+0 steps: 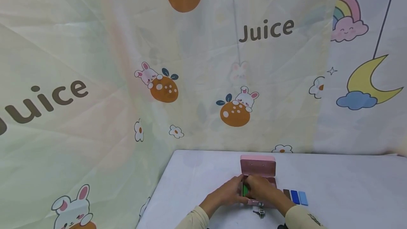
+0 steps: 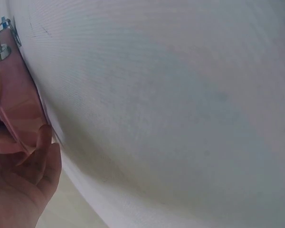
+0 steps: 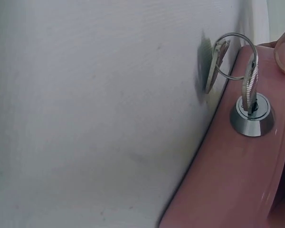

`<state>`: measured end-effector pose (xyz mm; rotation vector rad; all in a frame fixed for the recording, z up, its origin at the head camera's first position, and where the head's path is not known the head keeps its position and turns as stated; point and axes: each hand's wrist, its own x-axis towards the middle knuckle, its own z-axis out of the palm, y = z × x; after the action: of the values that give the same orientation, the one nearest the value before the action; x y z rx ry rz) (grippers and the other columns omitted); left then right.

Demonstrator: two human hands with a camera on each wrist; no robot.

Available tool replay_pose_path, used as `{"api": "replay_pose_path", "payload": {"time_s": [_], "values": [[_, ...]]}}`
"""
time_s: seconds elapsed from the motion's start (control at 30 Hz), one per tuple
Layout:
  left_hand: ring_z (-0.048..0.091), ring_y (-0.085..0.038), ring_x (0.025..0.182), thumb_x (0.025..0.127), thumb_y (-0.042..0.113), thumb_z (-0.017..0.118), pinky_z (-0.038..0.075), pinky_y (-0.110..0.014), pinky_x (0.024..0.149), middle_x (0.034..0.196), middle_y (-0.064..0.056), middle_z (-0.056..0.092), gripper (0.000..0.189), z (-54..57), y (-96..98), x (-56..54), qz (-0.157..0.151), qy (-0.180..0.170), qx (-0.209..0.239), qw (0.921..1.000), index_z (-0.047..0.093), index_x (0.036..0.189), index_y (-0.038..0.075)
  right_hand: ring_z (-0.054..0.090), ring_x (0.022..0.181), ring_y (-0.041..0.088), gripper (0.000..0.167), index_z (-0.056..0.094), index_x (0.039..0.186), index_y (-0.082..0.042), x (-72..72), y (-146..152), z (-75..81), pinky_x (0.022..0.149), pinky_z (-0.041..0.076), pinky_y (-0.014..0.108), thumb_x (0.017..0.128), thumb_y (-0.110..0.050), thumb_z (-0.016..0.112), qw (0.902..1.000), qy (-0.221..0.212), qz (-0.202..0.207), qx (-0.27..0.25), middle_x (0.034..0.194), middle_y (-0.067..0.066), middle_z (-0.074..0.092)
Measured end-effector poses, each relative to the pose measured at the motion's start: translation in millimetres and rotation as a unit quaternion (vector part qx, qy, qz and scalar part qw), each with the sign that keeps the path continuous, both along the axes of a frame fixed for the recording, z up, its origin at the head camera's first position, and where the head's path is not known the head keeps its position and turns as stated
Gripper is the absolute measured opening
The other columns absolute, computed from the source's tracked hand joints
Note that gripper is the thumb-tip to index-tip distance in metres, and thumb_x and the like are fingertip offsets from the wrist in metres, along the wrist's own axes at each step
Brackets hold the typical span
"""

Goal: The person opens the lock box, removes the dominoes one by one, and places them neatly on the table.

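Observation:
A pink metal lock box [image 1: 258, 167] stands on the table with its lid raised. My left hand [image 1: 227, 191] grips the box's left side, thumb toward the front; in the left wrist view its fingers [image 2: 45, 142] touch the side wall. My right hand [image 1: 260, 188] reaches down into the box, its fingertips hidden. Beside those fingers, inside the box, shows a green flat piece [image 1: 245, 190]; whether the right hand pinches it is unclear. A key [image 3: 250, 88] sits in the round silver lock [image 3: 252, 121] on the front wall, with a second key [image 3: 217, 66] hanging from the same ring.
To the right of the box, a dark brown bar [image 1: 287, 194], a dark blue bar [image 1: 295, 197] and a light blue bar [image 1: 303, 198] lie side by side. A white cloth covers the table [image 1: 349, 186]. Printed curtains [image 1: 203, 80] hang behind and at the left.

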<state>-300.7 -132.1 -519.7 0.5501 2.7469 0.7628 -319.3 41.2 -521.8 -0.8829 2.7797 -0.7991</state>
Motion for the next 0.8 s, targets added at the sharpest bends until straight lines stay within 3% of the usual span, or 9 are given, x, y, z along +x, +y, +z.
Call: {"api": "replay_pose_path", "payload": {"time_s": [0.33, 0.6, 0.8], "values": [[0.053, -0.004, 0.12, 0.081, 0.043, 0.083, 0.048, -0.033, 0.106, 0.139, 0.005, 0.055, 0.088, -0.4, -0.5, -1.5, -0.005, 0.003, -0.007, 1.0, 0.036, 0.153, 0.027, 0.052, 0.071, 0.01, 0.028, 0.074, 0.102, -0.009, -1.2, 2.5, 1.0, 0.063, 0.047, 0.026, 0.076, -0.011, 0.085, 0.9997, 0.011, 0.017, -0.015, 0.085, -0.004, 0.069], [0.053, -0.004, 0.116, 0.081, 0.042, 0.083, 0.048, -0.032, 0.106, 0.136, 0.003, 0.056, 0.087, 3.7, 0.5, 1.1, -0.002, -0.003, -0.01, 0.9999, 0.038, 0.152, 0.023, 0.055, 0.075, 0.011, 0.031, 0.074, 0.105, -0.009, 0.9, 1.6, 2.4, 0.068, 0.053, 0.03, 0.075, -0.009, 0.086, 0.9999, 0.014, 0.001, -0.003, 0.092, -0.001, 0.071], [0.054, -0.005, 0.122, 0.081, 0.041, 0.083, 0.048, -0.032, 0.106, 0.139, 0.003, 0.055, 0.087, 5.7, 1.4, 3.1, -0.006, 0.001, -0.005, 1.0, 0.037, 0.153, 0.025, 0.056, 0.077, 0.012, 0.034, 0.074, 0.107, -0.008, 2.2, 1.8, 1.9, 0.075, 0.058, 0.036, 0.075, -0.007, 0.086, 0.9999, 0.01, -0.003, -0.005, 0.094, 0.001, 0.072]]}}
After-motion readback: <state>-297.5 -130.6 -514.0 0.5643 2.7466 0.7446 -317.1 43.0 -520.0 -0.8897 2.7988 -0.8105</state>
